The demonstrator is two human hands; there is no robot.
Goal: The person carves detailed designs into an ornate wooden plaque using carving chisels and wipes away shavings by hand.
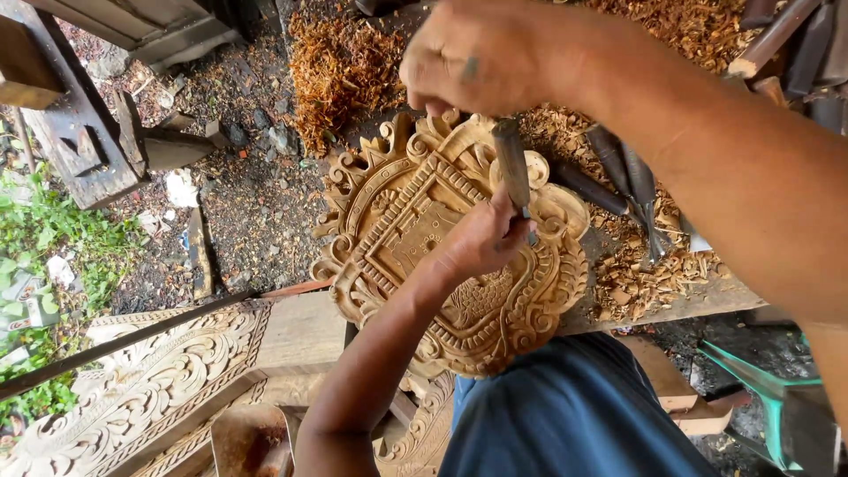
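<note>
The carved wooden plaque (442,256) lies flat on the workbench (680,305), its long axis running from the upper left towards the lower right of the head view, its pointed crest away from the person; the left hand (484,237) rests on the plaque's middle with fingers curled round the lower shaft of a chisel (512,163), whose wooden handle rises towards the crest end and whose blade end (hidden by the fingers) meets the carving; the right hand (481,57) hovers above the plaque's crest, closed into a loose fist just over the chisel's handle, and whether it grips anything I cannot tell; to the right of the plaque several spare chisels (623,177) lie side by side among pale wood shavings (636,278); beyond the crest a heap of reddish shavings (340,66) spreads; below and left of the plaque sits a carved panel (150,380) with scrolling leaves; a green plastic stool (764,384) stands lower right of the plaque.
</note>
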